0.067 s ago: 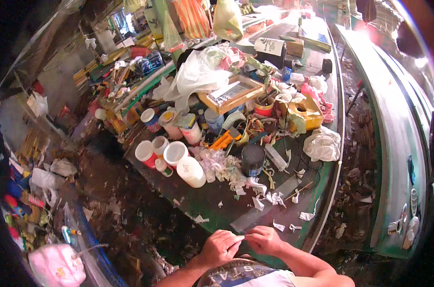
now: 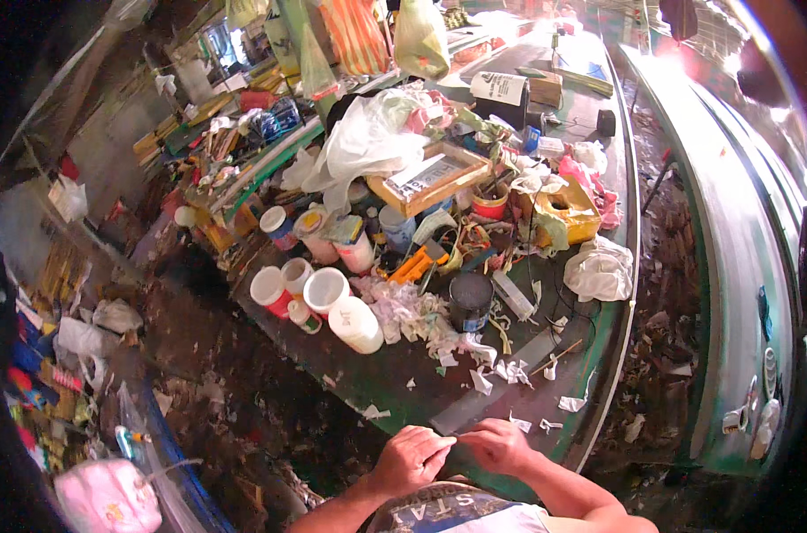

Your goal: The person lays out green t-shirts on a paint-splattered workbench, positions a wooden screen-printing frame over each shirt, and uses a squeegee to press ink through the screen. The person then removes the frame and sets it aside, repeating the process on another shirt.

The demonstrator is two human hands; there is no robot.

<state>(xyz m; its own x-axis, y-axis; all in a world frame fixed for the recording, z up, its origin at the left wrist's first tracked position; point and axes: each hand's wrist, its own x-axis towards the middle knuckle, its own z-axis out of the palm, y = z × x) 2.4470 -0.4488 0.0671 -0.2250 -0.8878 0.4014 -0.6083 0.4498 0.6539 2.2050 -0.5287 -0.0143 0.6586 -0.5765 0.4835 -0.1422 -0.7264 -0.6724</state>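
My left hand [image 2: 412, 460] and my right hand [image 2: 496, 446] meet fingertip to fingertip just above the near end of a dark, green-edged table [image 2: 403, 395]. Both have curled, pinching fingers. Whatever sits between the fingertips is too small to make out. Small white scraps [image 2: 480, 382] lie on the tabletop beyond my hands, beside a flat grey strip [image 2: 461, 404]. Farther off stand a white jar [image 2: 356, 325], an open white tub [image 2: 326, 290] and a black can [image 2: 471, 302].
Behind the containers a heap holds a wooden frame [image 2: 432, 178], white plastic sheeting [image 2: 377, 133], an orange cutter [image 2: 419, 263] and a yellow box [image 2: 571, 213]. A crumpled white bag [image 2: 599, 269] sits near the right edge. Another long table [image 2: 732, 266] runs along the right. Debris covers the floor.
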